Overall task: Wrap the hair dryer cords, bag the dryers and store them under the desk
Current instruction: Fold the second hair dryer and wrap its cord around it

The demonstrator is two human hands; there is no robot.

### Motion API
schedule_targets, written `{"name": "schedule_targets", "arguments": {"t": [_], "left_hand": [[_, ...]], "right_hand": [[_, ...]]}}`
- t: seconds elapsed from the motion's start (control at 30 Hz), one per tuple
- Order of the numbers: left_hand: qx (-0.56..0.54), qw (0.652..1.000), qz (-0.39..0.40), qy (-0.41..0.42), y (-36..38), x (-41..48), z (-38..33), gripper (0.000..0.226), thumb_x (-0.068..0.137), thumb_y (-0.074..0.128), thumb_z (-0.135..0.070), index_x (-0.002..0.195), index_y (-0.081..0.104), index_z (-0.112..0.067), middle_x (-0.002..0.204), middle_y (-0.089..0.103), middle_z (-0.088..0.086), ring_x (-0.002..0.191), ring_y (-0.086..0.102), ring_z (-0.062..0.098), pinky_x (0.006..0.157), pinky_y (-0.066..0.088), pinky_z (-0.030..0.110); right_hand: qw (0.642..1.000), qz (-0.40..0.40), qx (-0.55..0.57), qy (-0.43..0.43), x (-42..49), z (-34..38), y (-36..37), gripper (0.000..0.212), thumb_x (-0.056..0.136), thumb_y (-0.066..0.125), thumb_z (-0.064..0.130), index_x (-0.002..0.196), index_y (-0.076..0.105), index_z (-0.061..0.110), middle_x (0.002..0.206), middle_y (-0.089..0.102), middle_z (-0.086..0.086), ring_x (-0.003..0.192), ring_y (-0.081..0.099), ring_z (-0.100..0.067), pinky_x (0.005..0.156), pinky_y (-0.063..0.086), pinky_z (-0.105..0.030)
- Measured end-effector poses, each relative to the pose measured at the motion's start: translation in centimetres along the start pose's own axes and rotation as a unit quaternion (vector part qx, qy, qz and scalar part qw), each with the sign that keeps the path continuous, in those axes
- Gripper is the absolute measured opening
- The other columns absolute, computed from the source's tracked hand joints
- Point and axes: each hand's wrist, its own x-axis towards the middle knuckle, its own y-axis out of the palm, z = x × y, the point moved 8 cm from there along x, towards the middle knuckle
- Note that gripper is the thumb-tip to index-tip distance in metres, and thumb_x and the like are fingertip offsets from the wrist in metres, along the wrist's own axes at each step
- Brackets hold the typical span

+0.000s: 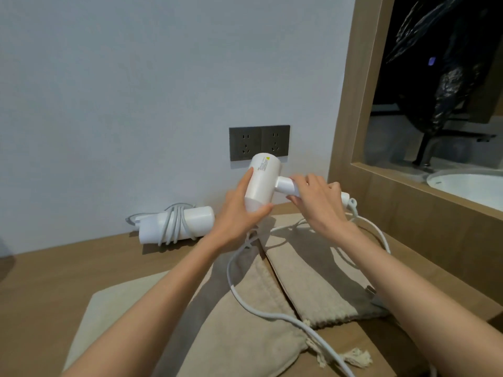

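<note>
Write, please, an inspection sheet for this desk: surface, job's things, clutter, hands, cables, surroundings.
Surface: wooden desk, beige bags lying on it.
Job's things: held dryer, cord unwrapped; second dryer by the wall, cord wrapped.
Clutter: nothing seen.
Hands: left hand grips the barrel, right hand grips the handle.
Cables: loose cord trails over the bags.
Surroundings: wall sockets, nothing plugged in; white basin behind glass.
</note>
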Motion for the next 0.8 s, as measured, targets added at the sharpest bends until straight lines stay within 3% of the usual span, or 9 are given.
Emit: {"name": "schedule_targets", "arguments": {"t": [0.1,0.17,0.3,0.37,0.43,0.53,0.63,0.73,0.8], "left_hand": [[0.012,0.999,-0.035,0.028,-3.3,-1.1,-3.2,0.087,0.083,0.070,-0.037,0.150,0.015,-0.034,0.136,0.041,-0.005,0.108,0.049,0.015,0.083,0.048,0.028],[-0.001,0.999,-0.041,0.034,-5.1,-2.2,-4.6,0.090,0.081,0.070,-0.043,0.150,0.014,-0.034,0.140,0.038,-0.010,0.112,0.044,0.011,0.088,0.039,0.027],[-0.037,0.997,-0.066,0.031,-8.6,-5.8,-5.6,0.091,0.070,0.068,-0.054,0.145,0.018,-0.046,0.142,0.038,-0.018,0.121,0.047,0.011,0.098,0.045,0.036],[-0.063,0.995,-0.073,0.031,-9.9,-7.9,-5.8,0.087,0.068,0.072,-0.051,0.141,0.024,-0.049,0.136,0.042,-0.022,0.118,0.049,0.006,0.095,0.048,0.036],[-0.069,0.994,-0.080,0.036,-11.1,-10.1,-6.2,0.077,0.070,0.076,-0.041,0.130,0.029,-0.057,0.122,0.045,-0.034,0.107,0.051,-0.004,0.086,0.049,0.025],[-0.052,0.993,-0.100,0.037,-12.7,-13.5,-6.0,0.091,0.077,0.079,-0.024,0.140,0.019,-0.050,0.132,0.036,-0.035,0.109,0.044,-0.014,0.090,0.039,0.012],[-0.050,0.991,-0.121,0.028,-14.0,-16.2,-5.0,0.091,0.074,0.080,-0.026,0.145,0.024,-0.043,0.142,0.036,-0.029,0.120,0.042,-0.011,0.098,0.036,0.015],[-0.068,0.990,-0.126,0.015,-15.0,-17.8,-4.3,0.069,0.070,0.073,-0.036,0.128,0.039,-0.050,0.121,0.046,-0.042,0.104,0.048,-0.020,0.087,0.040,0.007],[-0.088,0.988,-0.131,-0.003,-15.5,-18.5,-3.8,0.064,0.069,0.069,-0.040,0.126,0.042,-0.051,0.113,0.050,-0.038,0.099,0.048,-0.024,0.079,0.040,0.002]], "right_hand": [[0.999,-0.035,0.029,-0.026,-0.7,2.3,-3.8,0.036,0.094,0.054,0.037,0.126,0.046,0.023,0.117,0.056,-0.005,0.102,0.052,-0.024,0.083,0.041,-0.041],[0.997,-0.047,0.038,-0.054,-1.5,4.1,-6.2,0.037,0.093,0.056,0.038,0.126,0.047,0.023,0.117,0.057,-0.004,0.100,0.054,-0.023,0.082,0.045,-0.041],[0.991,-0.070,0.034,-0.108,-3.7,7.7,-10.1,0.036,0.091,0.058,0.037,0.122,0.051,0.020,0.111,0.058,-0.007,0.094,0.056,-0.026,0.074,0.048,-0.042],[0.988,-0.074,0.033,-0.130,-5.1,9.4,-11.5,0.036,0.091,0.059,0.037,0.121,0.052,0.019,0.109,0.058,-0.007,0.092,0.055,-0.027,0.071,0.046,-0.040],[0.986,-0.062,0.040,-0.149,-6.6,11.1,-12.3,0.037,0.091,0.058,0.038,0.122,0.050,0.020,0.108,0.057,-0.005,0.091,0.055,-0.027,0.068,0.043,-0.037],[0.983,-0.001,0.079,-0.164,-8.7,13.0,-12.5,0.040,0.091,0.053,0.048,0.124,0.046,0.026,0.112,0.057,0.002,0.089,0.059,-0.024,0.063,0.039,-0.031],[0.969,0.108,0.144,-0.167,-10.4,13.8,-11.4,0.040,0.091,0.050,0.056,0.122,0.045,0.031,0.109,0.063,0.005,0.087,0.059,-0.019,0.066,0.046,-0.034],[0.920,0.230,0.294,-0.121,-11.8,13.9,-10.0,0.036,0.091,0.052,0.054,0.118,0.052,0.030,0.100,0.063,0.004,0.076,0.060,-0.011,0.062,0.052,-0.029],[0.884,0.279,0.362,-0.097,-12.6,14.2,-9.5,0.033,0.092,0.051,0.052,0.114,0.055,0.028,0.094,0.061,-0.001,0.066,0.055,-0.009,0.055,0.050,-0.022]]}}
